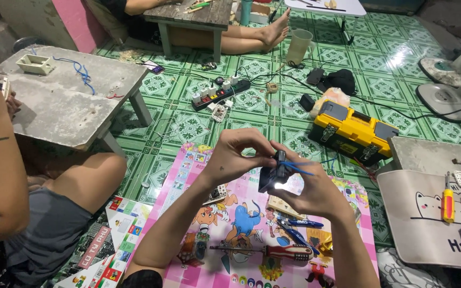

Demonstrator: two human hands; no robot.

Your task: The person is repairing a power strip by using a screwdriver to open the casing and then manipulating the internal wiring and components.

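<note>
Both my hands are raised over a pink cartoon-printed low table [252,234]. My left hand [236,152] and my right hand [310,186] together grip a small black electrical part [274,173] with blue wires [297,167] sticking out to the right. My left fingers pinch its top; my right hand cups it from below. On the table below lie a red-handled screwdriver [273,250], blue-handled pliers [297,234] and a small white socket piece [219,192].
A person sits at my left by a grey low table [65,101]. A yellow toolbox [350,130], a power strip [221,93] and cables lie on the green tiled floor. A yellow screwdriver [447,200] rests on a table at right. Another seated person's feet [273,29] are ahead.
</note>
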